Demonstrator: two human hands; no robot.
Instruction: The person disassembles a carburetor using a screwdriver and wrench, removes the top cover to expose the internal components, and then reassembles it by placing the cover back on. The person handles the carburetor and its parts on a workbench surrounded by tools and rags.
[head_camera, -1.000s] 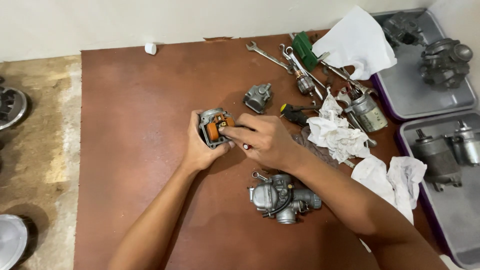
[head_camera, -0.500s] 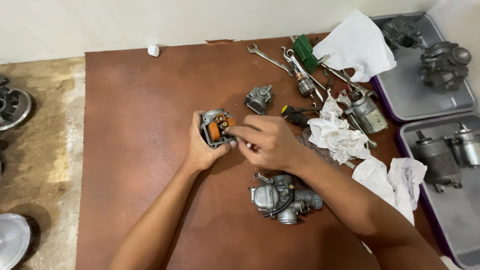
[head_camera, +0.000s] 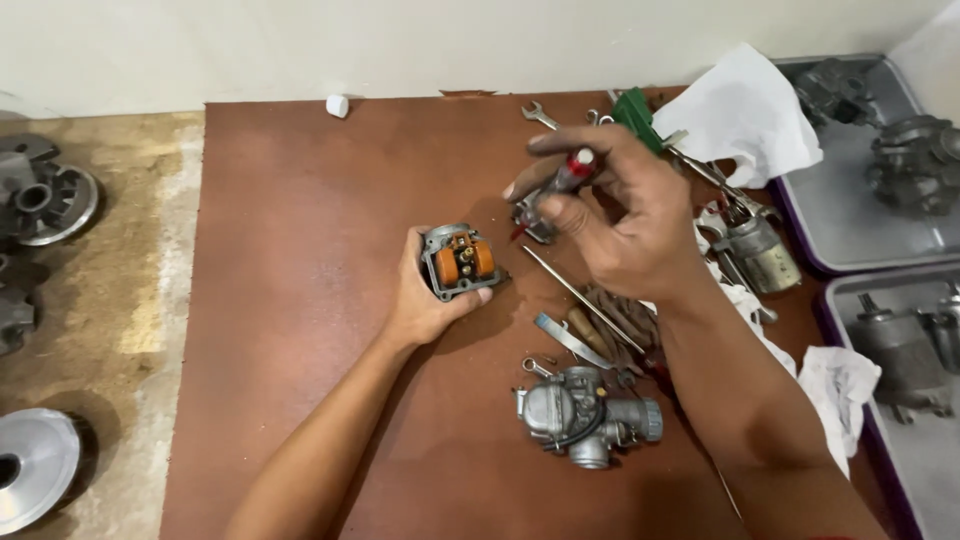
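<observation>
My right hand (head_camera: 625, 225) has lifted away from the part since a moment ago and now hangs above the tabletop (head_camera: 300, 200), fingers pinched around a small screwdriver (head_camera: 560, 185) with a red-and-white handle. My left hand (head_camera: 425, 295) grips the small carburetor body (head_camera: 460, 262), open side up with its orange float showing, resting on the brown board. A second, whole carburetor (head_camera: 580, 415) lies near my right forearm. I judge the float work is midway; the next move calls for bringing the tip down squarely.
</observation>
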